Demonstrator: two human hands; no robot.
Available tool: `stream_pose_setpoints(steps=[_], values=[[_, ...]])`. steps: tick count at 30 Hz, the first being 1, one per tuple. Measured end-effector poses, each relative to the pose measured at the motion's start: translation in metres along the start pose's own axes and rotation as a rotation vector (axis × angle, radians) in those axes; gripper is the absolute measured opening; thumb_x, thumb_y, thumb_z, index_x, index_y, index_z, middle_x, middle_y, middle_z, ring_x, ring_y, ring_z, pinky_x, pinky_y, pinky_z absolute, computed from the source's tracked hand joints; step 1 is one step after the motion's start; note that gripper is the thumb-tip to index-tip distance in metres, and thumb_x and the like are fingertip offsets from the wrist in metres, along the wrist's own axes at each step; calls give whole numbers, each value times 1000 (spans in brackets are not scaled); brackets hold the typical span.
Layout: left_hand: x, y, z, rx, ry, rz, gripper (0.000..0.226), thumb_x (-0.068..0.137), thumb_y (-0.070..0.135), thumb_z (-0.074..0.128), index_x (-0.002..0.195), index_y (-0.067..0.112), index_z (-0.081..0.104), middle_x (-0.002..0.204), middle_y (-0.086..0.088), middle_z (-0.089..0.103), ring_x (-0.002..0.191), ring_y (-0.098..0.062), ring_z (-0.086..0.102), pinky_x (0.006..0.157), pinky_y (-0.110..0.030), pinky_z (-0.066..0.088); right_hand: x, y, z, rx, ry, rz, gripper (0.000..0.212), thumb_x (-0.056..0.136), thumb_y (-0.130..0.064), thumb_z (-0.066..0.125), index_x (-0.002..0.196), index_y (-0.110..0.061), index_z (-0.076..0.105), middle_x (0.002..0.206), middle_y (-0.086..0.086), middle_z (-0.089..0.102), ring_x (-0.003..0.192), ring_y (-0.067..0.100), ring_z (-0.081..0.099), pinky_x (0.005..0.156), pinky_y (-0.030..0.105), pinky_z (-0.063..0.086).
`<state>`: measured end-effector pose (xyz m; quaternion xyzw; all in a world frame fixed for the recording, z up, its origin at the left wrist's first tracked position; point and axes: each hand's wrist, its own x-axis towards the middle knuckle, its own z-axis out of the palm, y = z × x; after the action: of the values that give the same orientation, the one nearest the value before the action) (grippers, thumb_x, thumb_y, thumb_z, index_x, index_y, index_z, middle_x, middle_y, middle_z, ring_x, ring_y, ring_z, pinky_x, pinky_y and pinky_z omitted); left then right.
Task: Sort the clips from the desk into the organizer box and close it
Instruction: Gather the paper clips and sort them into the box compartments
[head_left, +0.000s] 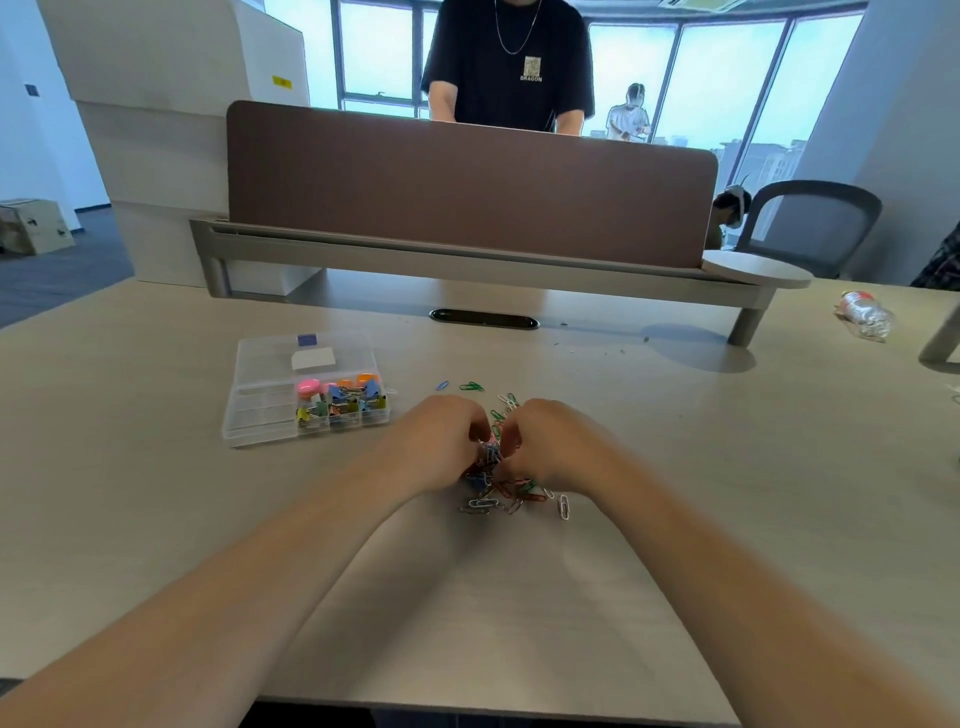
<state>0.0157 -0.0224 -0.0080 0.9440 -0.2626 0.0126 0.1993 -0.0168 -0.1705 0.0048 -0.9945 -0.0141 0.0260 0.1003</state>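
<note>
Head view: both hands are met over the loose paper clips (511, 491) heaped on the counter (519, 597), just right of the organizer box (249, 415). Fingers of the left hand (434, 441) and the right hand (553, 447) are curled inward and pinched on a small clump of the paper clips raised between them; how many are held cannot be told. The lid (311, 353) is laid open behind the tray. Binder clips (343, 402) are seen in the right-side compartments, and the left ones look unfilled. Strays are scattered nearby: a blue clip (442, 385), a green clip (471, 386), a white clip (563, 505). Step is judged as gathering, mid-task. The next move calls for the clump to be carried left to a free compartment without spilling; after that the strays are to be collected and the lid shut last.
</note>
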Motion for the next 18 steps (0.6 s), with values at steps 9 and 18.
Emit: stream_pose_setpoints(steps=[9, 18], values=[[-5, -2, -1, 30, -24, 17, 29, 91, 18, 59, 118, 24, 65, 122, 1, 60, 105, -16, 58, 78, -21, 40, -1, -5, 6, -54, -2, 31, 19, 78, -28, 70, 66, -14, 65, 65, 4, 60, 66, 25, 59, 54, 28, 42], [0, 4, 3, 68, -129, 44, 44, 80, 36, 74, 123, 30, 64, 108, -3, 61, 94, -22, 62, 73, -31, 50, 1, 10, -7, 123, 3, 11, 11, 79, -25, 78, 75, -22, 68, 83, 2, 71, 79, 21, 65, 65, 27, 46]])
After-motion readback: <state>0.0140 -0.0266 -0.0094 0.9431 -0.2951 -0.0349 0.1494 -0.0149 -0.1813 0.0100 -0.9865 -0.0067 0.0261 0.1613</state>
